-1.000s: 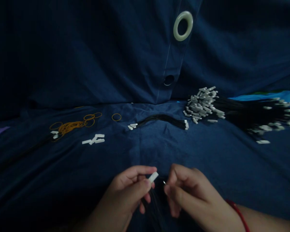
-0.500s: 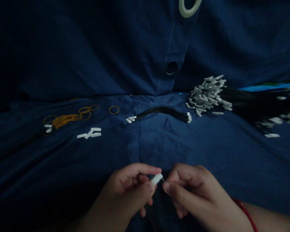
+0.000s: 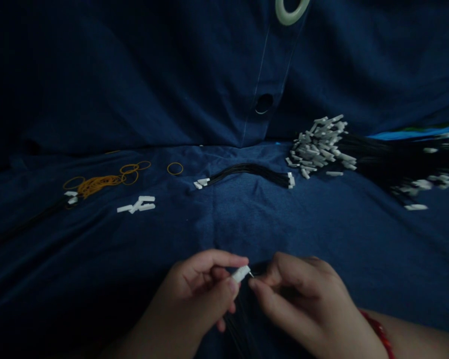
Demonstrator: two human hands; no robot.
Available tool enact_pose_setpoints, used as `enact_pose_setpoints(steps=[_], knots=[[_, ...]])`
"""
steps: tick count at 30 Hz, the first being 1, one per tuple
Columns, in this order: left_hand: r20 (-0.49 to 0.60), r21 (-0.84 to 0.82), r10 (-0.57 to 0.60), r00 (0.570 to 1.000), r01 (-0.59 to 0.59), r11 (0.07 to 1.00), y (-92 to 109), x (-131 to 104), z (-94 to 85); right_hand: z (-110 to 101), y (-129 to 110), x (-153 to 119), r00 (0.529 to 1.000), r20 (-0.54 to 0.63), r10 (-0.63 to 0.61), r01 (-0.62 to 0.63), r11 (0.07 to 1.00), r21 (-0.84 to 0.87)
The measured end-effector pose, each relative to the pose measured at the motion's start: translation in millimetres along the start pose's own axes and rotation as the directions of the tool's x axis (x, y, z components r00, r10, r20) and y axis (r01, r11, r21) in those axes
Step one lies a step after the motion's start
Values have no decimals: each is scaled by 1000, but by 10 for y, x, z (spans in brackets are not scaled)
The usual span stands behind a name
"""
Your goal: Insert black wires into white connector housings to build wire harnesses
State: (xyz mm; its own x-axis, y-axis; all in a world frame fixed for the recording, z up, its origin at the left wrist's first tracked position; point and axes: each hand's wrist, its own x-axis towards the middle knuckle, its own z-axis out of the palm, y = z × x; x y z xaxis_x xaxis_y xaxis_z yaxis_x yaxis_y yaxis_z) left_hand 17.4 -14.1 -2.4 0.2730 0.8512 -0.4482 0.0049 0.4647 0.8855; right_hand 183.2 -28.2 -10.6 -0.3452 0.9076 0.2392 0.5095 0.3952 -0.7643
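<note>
Between thumb and index finger, my left hand [image 3: 194,299] pinches a white plastic connector housing [image 3: 241,273], tilted up to the right. Black wires [image 3: 239,331] hang down below that hand. My right hand [image 3: 307,294] is closed in a pinch just right of the housing. From its fingertips a thin, shiny wire tip [image 3: 251,274] points at the housing's open end. Whether the tip has entered the housing is too small to tell. A red bracelet [image 3: 379,331] circles the right wrist.
On the blue cloth [image 3: 187,229] lie orange rubber bands [image 3: 99,186], loose white housings [image 3: 136,204] and a short black wire bundle [image 3: 247,169]. A large bundle of white-ended wires [image 3: 322,147] is at the right. Another dark cable [image 3: 33,219] lies at the left.
My right hand has turned slightly, and more of the thin wire tip shows at the housing. The left hand keeps its hold on the housing. The whole view has shifted slightly.
</note>
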Motion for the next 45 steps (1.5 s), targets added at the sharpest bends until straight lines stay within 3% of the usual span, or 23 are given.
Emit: enact_pose_setpoints(steps=[9,16,22,27,30,33,36,41,45], knots=[[31,57,36,999,-37,998,-21,-6,-19,-4,6,-1,1000,6,22,-22,1000,-17],[10,162,141,990,-141,977,18,-29,8,15,-35,-6,1000,1,26,-26,999,-39],[30,185,115,993,-118,976,28,-29,11,27,-20,-19,998,19,60,-57,993,-107],[76,73,37,996,-42,996,10,-5,-26,-9,11,-32,994,85,72,-74,997,13],[1,2,18,1000,-18,1000,26,1,-42,-85,26,14,990,94,107,-119,985,125],[-65,-87,-7,998,2,996,55,8,-50,-229,100,114,972,141,186,-226,901,369],[-87,-143,-18,996,5,990,72,16,-56,-413,244,217,959,250,135,-244,844,479],[-92,-173,-9,996,-7,985,69,17,-57,-644,369,309,915,402,-28,-113,939,323],[-89,-164,-9,996,-6,986,71,15,-52,-720,221,313,844,535,-12,-36,996,79]])
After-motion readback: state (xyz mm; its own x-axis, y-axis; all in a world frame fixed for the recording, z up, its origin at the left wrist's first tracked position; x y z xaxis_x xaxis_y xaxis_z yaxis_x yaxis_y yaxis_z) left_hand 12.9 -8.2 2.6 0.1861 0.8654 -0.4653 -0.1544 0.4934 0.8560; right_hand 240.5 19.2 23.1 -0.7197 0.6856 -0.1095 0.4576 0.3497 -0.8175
